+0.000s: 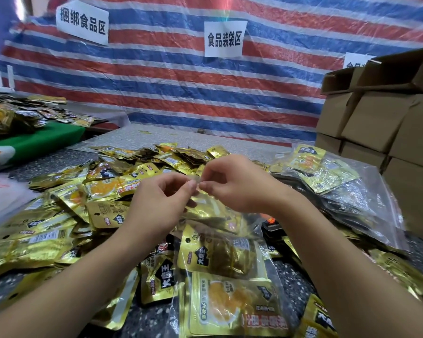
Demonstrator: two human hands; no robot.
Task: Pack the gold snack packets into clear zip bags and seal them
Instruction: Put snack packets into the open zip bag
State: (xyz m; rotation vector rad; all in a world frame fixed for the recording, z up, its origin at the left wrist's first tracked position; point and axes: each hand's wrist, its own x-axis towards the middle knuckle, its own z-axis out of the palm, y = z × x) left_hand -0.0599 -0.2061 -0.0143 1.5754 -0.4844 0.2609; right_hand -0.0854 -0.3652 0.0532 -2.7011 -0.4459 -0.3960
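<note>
1. The left hand point(161, 201) and the right hand point(232, 184) meet above the middle of the counter point(142, 140), fingertips nearly touching.
2. Each hand pinches the top edge of a clear zip bag point(220, 242) between thumb and fingers; the other fingers are curled in.
3. The bag hangs from the pinched edge toward the near edge of the counter, and its lower part lies on the pile.
4. Gold packets point(224, 254) show through the bag's clear plastic, one with a black label facing up.
5. A large heap of loose gold snack packets point(122, 184) covers the middle and left of the counter, some face up, some face down.
6. More packets lie at the near edge, among them one with an orange picture point(232, 306) between the forearms.
7. Filled clear bags point(340, 191) lie stacked at the right side of the counter, just beside the right forearm.
8. Brown cardboard boxes point(381, 120) are stacked at the far right corner, the top one open.
9. A striped red, white and blue tarp point(181, 89) hangs behind the counter, with white paper signs point(224, 39) taped on it.
10. A green cloth point(39, 140) lies beyond the left edge, with another pile of packets point(17, 113) behind it.
</note>
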